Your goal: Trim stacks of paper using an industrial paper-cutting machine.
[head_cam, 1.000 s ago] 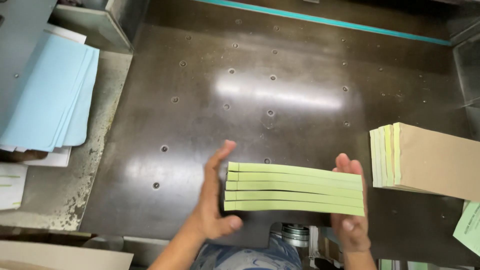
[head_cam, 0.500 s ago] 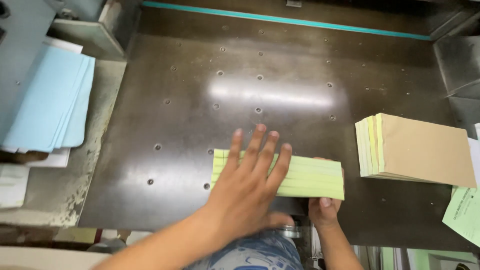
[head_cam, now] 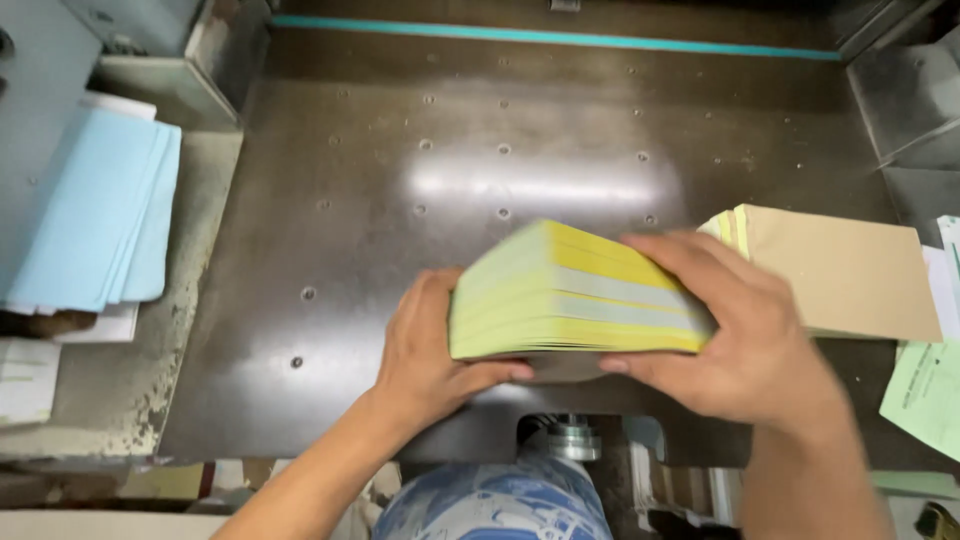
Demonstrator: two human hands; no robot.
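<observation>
A thick yellow-green paper stack [head_cam: 570, 295] was held above the near edge of the dark steel tabletop [head_cam: 480, 140], tilted with its far right corner raised. Pale bands crossed its side face. The left hand [head_cam: 425, 350] was closed on the stack's left end, thumb under the near lower edge. The right hand [head_cam: 735, 335] was curled over the right end, fingers lying across the top and thumb at the lower edge. Both images of the hands were slightly blurred.

Just right of the stack, a second pile [head_cam: 840, 270] lay flat on the tabletop, capped by a brown sheet, with yellow-green edges showing at its left side; the right hand partly hid it. A pale green slip [head_cam: 925, 395] lay at the right margin, near the front edge.

On a side ledge [head_cam: 110, 400] to the left, light blue sheets [head_cam: 95, 215] were fanned over white ones.

A teal line [head_cam: 550, 37] ran across the back of the tabletop. Small round holes [head_cam: 505, 148] dotted the surface. The centre and rear of the tabletop between the stack and the teal line lay open. Grey metal walls [head_cam: 900, 90] bounded the right rear corner, and a grey housing [head_cam: 170, 60] bounded the left rear.
</observation>
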